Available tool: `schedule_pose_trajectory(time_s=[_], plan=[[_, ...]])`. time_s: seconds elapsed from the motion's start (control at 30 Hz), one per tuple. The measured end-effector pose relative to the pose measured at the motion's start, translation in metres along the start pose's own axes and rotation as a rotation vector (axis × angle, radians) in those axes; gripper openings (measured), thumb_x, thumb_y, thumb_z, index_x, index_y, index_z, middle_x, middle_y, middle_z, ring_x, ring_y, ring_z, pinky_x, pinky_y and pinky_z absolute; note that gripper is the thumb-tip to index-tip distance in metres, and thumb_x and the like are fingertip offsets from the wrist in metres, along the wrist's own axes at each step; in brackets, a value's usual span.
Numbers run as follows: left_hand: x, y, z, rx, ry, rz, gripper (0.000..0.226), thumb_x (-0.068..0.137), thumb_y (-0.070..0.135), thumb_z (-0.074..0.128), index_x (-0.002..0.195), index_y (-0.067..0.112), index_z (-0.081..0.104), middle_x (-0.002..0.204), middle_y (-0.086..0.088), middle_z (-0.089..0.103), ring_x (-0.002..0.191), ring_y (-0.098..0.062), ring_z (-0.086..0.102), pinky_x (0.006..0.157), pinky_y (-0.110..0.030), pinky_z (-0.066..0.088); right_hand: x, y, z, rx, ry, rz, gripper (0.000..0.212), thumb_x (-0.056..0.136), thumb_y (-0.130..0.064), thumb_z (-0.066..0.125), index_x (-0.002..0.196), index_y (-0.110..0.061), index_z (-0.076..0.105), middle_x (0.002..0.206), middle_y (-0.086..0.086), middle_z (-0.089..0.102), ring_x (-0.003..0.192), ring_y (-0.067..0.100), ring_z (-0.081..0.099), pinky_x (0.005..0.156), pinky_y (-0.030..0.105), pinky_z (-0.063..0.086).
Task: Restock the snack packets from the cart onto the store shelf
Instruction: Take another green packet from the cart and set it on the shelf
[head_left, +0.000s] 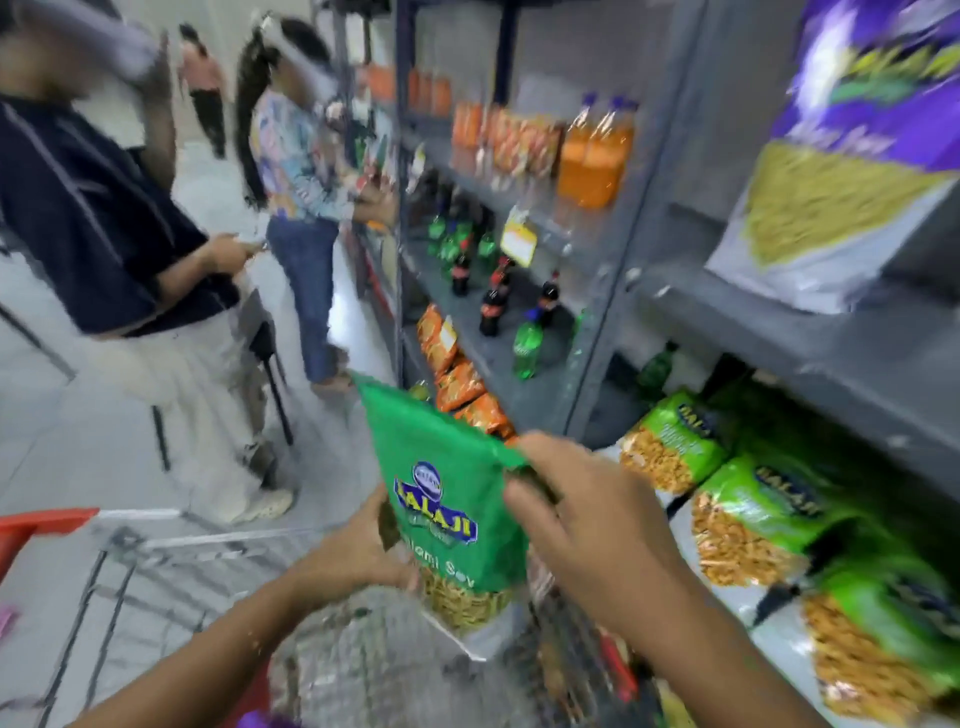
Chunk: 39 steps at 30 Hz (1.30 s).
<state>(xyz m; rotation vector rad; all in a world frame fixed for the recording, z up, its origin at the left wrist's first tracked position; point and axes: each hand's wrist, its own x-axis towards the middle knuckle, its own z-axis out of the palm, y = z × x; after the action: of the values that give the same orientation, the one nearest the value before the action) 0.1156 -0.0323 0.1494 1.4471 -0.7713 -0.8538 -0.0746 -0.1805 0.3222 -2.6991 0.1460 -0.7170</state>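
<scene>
I hold a green Balaji sev snack packet (447, 499) upright above the wire cart (171, 566). My left hand (363, 545) grips its lower left edge. My right hand (576, 514) pinches its upper right edge. To the right, the grey store shelf (810, 332) carries several matching green packets (748, 514) lying on its lower level. A purple sev packet (852, 156) stands on the level above. The picture is blurred by motion.
Orange and dark drink bottles (597, 150) fill the further shelf bay, with orange snack packs (457, 379) below. Two people (119, 234) stand close on the left of the aisle beside a stool; a third person is further back. The cart has a red handle (41, 519).
</scene>
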Motion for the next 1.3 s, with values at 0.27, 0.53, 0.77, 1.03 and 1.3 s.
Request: schedule_pose_trajectory(time_s=[0.27, 0.53, 0.77, 1.03, 1.3], plan=[[0.043, 0.167, 0.158, -0.155, -0.023, 0.334, 0.112, 0.004, 0.022, 0.099, 0.106, 0.009, 0.055, 0.089, -0.009, 0.08, 0.072, -0.012, 0.075, 0.059, -0.023, 0.058, 0.019, -0.005, -0.193, 0.325, 0.548, -0.022, 0.018, 0.096, -0.025, 0.053, 0.093, -0.007, 0.058, 0.079, 0.009, 0.062, 0.072, 0.018, 0.056, 0.069, 0.048, 0.05], [0.075, 0.271, 0.311, -0.171, -0.337, 0.565, 0.105, 0.014, 0.041, 0.097, 0.107, 0.012, 0.058, 0.092, -0.002, 0.08, 0.083, -0.014, 0.075, 0.064, -0.019, 0.057, -0.129, 0.041, -0.243, 0.235, 0.58, 0.467, 0.081, 0.065, -0.041, 0.086, 0.131, -0.052, 0.038, 0.128, -0.027, 0.061, 0.119, -0.003, 0.058, 0.101, 0.031, 0.05], [0.097, 0.28, 0.427, -0.088, -0.505, 0.528, 0.064, 0.058, 0.002, 0.089, 0.111, 0.016, 0.056, 0.095, 0.001, 0.077, 0.086, -0.002, 0.073, 0.066, -0.012, 0.055, -0.195, 0.092, -0.29, 0.078, 0.722, 0.773, 0.085, 0.071, -0.035, 0.081, 0.14, -0.037, 0.032, 0.125, -0.009, 0.063, 0.107, 0.008, 0.062, 0.084, 0.021, 0.052], [0.119, 0.276, 0.484, -0.036, -0.659, 0.472, 0.103, 0.025, 0.055, 0.093, 0.113, 0.021, 0.052, 0.116, -0.001, 0.07, 0.101, -0.008, 0.068, 0.083, -0.023, 0.057, -0.219, 0.127, -0.316, 0.026, 0.74, 0.928, 0.085, 0.076, -0.02, 0.08, 0.143, -0.027, 0.028, 0.122, -0.004, 0.058, 0.111, 0.011, 0.053, 0.068, 0.011, 0.041], [0.122, 0.276, 0.501, 0.044, -0.685, 0.483, 0.086, 0.051, 0.038, 0.09, 0.121, 0.018, 0.045, 0.113, 0.012, 0.064, 0.099, 0.006, 0.061, 0.069, -0.006, 0.052, -0.229, 0.142, -0.32, 0.039, 0.751, 0.981, 0.094, 0.076, -0.021, 0.08, 0.147, -0.026, 0.02, 0.145, 0.003, 0.049, 0.119, 0.016, 0.049, 0.091, 0.027, 0.041]])
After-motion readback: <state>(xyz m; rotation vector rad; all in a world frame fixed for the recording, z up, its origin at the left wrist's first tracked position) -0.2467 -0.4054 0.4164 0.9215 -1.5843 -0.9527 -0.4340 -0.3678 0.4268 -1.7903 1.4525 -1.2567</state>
